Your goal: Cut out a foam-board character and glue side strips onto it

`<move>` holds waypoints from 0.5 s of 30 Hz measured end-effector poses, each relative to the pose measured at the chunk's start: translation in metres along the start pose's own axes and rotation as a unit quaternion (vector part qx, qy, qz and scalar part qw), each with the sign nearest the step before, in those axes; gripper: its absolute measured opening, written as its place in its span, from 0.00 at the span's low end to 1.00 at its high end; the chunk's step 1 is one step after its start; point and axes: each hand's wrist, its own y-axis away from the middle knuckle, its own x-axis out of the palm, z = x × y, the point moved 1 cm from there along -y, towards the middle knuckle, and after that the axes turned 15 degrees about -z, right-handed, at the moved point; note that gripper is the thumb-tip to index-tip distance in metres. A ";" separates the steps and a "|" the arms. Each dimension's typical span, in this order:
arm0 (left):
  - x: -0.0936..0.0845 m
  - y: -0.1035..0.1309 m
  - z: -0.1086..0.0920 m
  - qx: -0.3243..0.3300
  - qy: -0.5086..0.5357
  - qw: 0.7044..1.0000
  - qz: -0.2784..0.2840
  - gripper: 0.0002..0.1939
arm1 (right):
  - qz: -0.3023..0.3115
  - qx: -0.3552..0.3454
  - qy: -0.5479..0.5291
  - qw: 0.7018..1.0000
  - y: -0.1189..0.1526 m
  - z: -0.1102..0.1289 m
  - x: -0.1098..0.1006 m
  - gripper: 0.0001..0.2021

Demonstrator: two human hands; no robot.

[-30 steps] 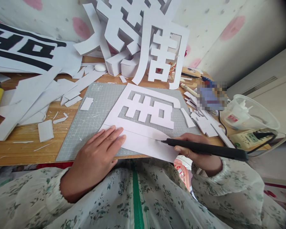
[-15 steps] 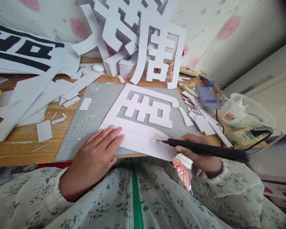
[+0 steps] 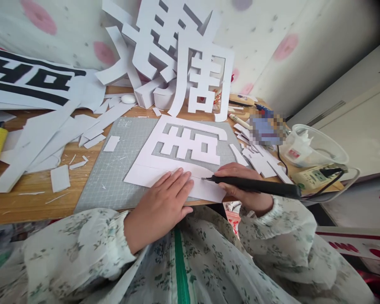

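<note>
Your left hand [image 3: 161,206] lies flat, fingers together, on the white board [image 3: 148,170] as your right hand [image 3: 251,200] grips the black tool [image 3: 266,186].

A black tool [image 3: 259,185], white sheet [image 3: 161,162] and gridded grey mat [image 3: 114,169] center the frame; leaf-patterned pale sleeves [image 3: 82,240] show below, a pink-spotted white wall [image 3: 256,46] above.

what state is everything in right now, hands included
left hand: open, palm down on the white board
right hand: closed around the black tool
black tool: held slanting, tip at the white board
white board: lying flat, partly cut out
cutting mat: flat, partly covered
clear tub: open, white bottle inside
black plug: plugged in
</note>
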 end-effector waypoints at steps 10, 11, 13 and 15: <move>0.009 -0.010 -0.007 0.017 -0.037 0.999 0.024 0.30 | 0.023 -0.057 -0.020 0.998 -0.006 -0.013 -0.002 0.08; 0.009 -0.009 -0.007 0.020 -0.049 0.998 0.022 0.27 | 0.026 -0.058 -0.021 0.998 -0.005 -0.014 -0.003 0.08; 0.011 -0.009 -0.008 0.023 -0.066 0.997 0.014 0.23 | 0.028 -0.059 -0.031 0.997 -0.002 -0.014 -0.004 0.09; 0.011 -0.009 -0.008 0.022 -0.071 0.997 0.009 0.22 | 0.025 -0.051 -0.037 0.998 0.000 -0.014 -0.005 0.09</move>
